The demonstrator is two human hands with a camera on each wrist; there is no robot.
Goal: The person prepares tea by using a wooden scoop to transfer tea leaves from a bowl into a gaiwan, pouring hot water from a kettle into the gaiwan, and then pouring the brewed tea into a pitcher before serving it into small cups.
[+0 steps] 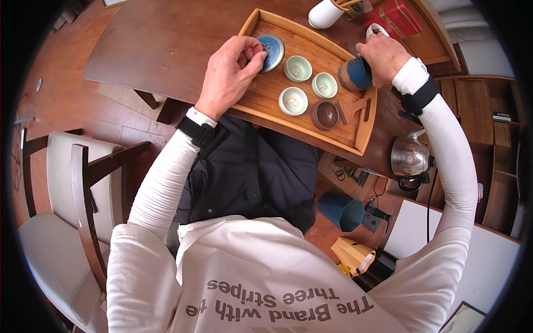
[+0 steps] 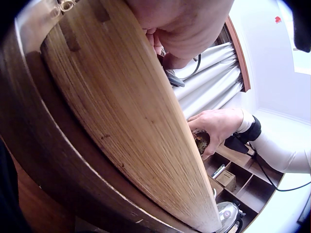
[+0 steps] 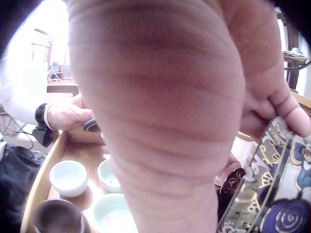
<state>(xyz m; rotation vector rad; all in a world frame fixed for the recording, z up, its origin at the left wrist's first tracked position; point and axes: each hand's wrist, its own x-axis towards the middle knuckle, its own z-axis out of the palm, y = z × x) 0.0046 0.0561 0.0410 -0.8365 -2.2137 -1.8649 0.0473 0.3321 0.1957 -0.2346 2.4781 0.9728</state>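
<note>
My left hand pinches the edge of a round blue lid with a flower drawn on top, over the left part of the wooden tray. My right hand grips a blue-and-brown canister at the tray's right end. In the right wrist view the patterned side of that canister shows close up, with a blue swirl. Several pale green cups sit between the hands on the tray. Nearer me stand a brown cup and a flat brown piece.
A white dish lies just beyond my right hand, near a red box. A white holder with wooden sticks stands behind the tray. To the right is a metal kettle; chairs stand on the left.
</note>
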